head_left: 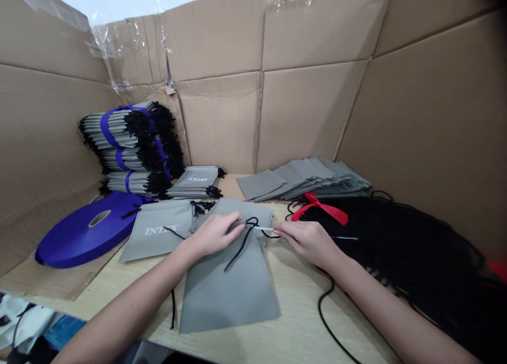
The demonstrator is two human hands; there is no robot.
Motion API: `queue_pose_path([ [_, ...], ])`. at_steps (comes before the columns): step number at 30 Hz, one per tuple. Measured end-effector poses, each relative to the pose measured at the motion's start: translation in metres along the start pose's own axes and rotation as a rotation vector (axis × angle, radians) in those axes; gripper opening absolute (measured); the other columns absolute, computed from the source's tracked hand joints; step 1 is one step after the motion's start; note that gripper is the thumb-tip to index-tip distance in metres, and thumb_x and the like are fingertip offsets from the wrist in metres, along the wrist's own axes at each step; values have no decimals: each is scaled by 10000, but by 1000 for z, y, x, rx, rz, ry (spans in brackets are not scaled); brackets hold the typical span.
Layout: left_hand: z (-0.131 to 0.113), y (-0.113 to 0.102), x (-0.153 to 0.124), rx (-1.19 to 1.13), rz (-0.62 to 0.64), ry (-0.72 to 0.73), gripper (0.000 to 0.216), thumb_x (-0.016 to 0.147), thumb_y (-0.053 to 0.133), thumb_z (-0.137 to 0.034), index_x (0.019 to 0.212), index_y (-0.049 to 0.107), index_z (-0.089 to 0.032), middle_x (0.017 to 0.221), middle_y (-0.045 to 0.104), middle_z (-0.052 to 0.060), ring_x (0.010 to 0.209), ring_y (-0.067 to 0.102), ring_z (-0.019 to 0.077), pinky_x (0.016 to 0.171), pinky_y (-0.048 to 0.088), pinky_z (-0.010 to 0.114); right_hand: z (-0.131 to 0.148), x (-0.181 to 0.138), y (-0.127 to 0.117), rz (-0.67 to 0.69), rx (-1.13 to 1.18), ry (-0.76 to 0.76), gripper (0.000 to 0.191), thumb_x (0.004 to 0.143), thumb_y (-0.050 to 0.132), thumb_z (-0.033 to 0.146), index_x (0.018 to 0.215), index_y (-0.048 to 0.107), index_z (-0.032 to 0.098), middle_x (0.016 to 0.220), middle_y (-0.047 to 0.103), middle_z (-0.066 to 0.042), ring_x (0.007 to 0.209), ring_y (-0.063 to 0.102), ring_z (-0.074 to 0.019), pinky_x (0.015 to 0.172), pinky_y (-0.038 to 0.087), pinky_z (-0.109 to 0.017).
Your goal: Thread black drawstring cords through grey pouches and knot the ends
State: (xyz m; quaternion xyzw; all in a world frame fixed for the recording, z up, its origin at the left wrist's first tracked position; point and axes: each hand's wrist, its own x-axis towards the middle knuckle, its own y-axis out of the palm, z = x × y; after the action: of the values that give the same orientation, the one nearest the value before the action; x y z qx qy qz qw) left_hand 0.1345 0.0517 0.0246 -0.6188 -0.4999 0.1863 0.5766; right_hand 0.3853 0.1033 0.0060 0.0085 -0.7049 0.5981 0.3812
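A grey fabric pouch (229,295) lies in front of me, its top edge pinched in my left hand (217,233). My right hand (307,240) is closed around a thin metal rod (344,238). The rod's other end reaches the pouch's top edge beside my left fingers. A black cord (236,252) loops there, with one end lying across the pouch. Another black cord (322,306) hangs below my right hand to the table. Under and left of my left hand lie more grey pouches, one a printed drawstring pouch (156,231).
Bundles of pouches (113,130) tied with purple ribbon are stacked at back left, behind a purple ribbon roll (71,240). A smaller pouch pile (194,180) is beside them. Flat grey pouches (303,178) lie behind; black cords (404,242) with a red tie (327,210) lie right. Cardboard walls (222,121) enclose the table.
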Motion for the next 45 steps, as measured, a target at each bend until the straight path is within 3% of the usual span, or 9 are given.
queue_pose_path([
  [18, 3, 0, -2, -99, 24, 49, 262, 916, 309, -346, 964, 519, -196, 764, 590, 24, 689, 541, 157, 643, 371, 240, 1, -1, 0, -14, 71, 10, 265, 914, 393, 287, 914, 643, 198, 700, 672, -32, 606, 614, -139, 555, 397, -224],
  [35, 5, -6, -2, -20, 56, 110, 236, 910, 335, -332, 925, 529, -197, 708, 567, 10, 634, 519, 145, 605, 342, 220, 4, 0, 3, 42, 112, 38, 256, 919, 387, 276, 920, 632, 200, 732, 669, -26, 625, 608, -137, 567, 389, -226],
  [45, 5, -7, -2, -63, 67, 121, 242, 911, 338, -332, 908, 530, -186, 715, 557, 3, 646, 508, 135, 617, 342, 216, 3, -1, 3, -5, 67, -8, 241, 912, 415, 257, 898, 642, 177, 738, 677, -36, 630, 609, -126, 577, 390, -213],
])
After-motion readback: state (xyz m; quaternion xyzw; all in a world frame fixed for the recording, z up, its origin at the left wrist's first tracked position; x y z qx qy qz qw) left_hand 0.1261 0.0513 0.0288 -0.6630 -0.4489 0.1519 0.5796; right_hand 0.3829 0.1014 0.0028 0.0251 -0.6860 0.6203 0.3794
